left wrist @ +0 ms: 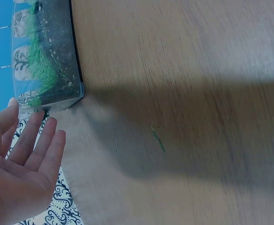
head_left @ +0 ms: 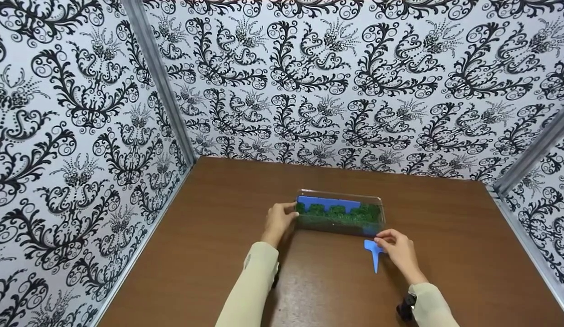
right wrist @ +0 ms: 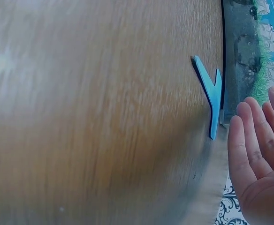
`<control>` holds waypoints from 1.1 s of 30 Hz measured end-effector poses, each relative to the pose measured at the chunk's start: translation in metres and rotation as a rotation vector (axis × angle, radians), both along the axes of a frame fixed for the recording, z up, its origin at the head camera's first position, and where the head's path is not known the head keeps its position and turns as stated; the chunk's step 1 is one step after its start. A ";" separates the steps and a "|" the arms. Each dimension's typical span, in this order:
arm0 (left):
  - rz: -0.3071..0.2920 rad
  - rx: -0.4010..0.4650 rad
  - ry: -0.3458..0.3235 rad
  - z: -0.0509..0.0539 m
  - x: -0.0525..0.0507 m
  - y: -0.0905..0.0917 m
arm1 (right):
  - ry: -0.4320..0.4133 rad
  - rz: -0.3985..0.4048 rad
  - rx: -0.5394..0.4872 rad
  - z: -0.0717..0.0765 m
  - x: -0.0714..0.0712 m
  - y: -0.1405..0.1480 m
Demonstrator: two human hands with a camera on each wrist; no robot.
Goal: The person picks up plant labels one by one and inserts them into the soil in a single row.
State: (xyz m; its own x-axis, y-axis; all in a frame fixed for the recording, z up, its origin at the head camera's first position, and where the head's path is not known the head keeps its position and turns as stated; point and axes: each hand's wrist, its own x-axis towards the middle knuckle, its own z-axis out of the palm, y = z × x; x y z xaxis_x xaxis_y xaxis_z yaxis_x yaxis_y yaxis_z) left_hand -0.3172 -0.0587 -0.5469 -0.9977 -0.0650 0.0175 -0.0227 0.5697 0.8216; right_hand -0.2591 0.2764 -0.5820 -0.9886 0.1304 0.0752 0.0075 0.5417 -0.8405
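Note:
A clear plastic box (head_left: 331, 225) of dark soil and green grass (head_left: 366, 212) stands on the table. A blue strip (head_left: 329, 203) with cut-outs shows along its back. At the box's left end is my left hand (head_left: 278, 221), thumb and fingertips against the wall; in the left wrist view the hand (left wrist: 22, 168) has mostly straight fingers. My right hand (head_left: 400, 252) is by the front right corner, its fingers nearly straight in the right wrist view. Below its fingertips a blue T-shaped plant label (right wrist: 215, 103) lies on the table, close along the box's front.
The brown wooden table (head_left: 209, 254) runs back to patterned walls (head_left: 309, 91) with grey metal posts (head_left: 163, 86) at the corners. A small green shred (left wrist: 159, 139) lies on the wood in the left wrist view.

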 end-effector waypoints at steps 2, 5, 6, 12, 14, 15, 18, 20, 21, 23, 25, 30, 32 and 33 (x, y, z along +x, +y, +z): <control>0.001 -0.002 0.004 0.000 0.000 -0.001 | -0.005 0.001 0.005 0.000 0.000 0.000; -0.005 -0.004 0.011 -0.001 0.000 -0.001 | -0.012 0.000 0.009 0.000 0.000 0.000; -0.007 -0.003 0.013 -0.001 0.000 -0.001 | -0.014 -0.001 0.012 -0.001 0.000 0.000; -0.021 0.013 0.022 0.000 0.001 -0.001 | 0.019 -0.003 0.018 -0.002 0.001 0.000; -0.025 0.020 0.026 0.001 0.002 -0.001 | 0.030 -0.002 0.015 -0.002 0.001 0.000; -0.025 0.020 0.031 0.000 0.001 -0.001 | 0.029 -0.003 0.015 -0.002 0.001 0.000; -0.022 0.024 0.040 -0.001 0.001 -0.001 | 0.022 -0.004 0.020 -0.002 0.002 0.000; -0.021 0.025 0.041 -0.001 0.001 -0.001 | 0.018 -0.003 0.025 -0.002 0.002 0.000; -0.021 0.022 0.041 -0.001 0.001 -0.001 | 0.016 -0.002 0.029 -0.002 0.002 0.001; -0.017 0.025 0.032 0.000 0.001 -0.001 | 0.015 -0.003 0.034 -0.001 0.002 0.001; -0.013 0.028 0.025 0.000 0.001 -0.001 | 0.014 -0.001 0.039 -0.001 0.001 0.001; -0.008 0.024 0.025 0.000 0.000 -0.001 | 0.007 -0.001 0.054 -0.001 0.002 0.002; -0.010 0.015 0.033 -0.001 0.000 -0.001 | -0.001 -0.002 0.056 -0.001 0.002 0.002; -0.009 0.013 0.033 -0.001 0.000 -0.001 | -0.005 -0.003 0.054 -0.001 0.002 0.002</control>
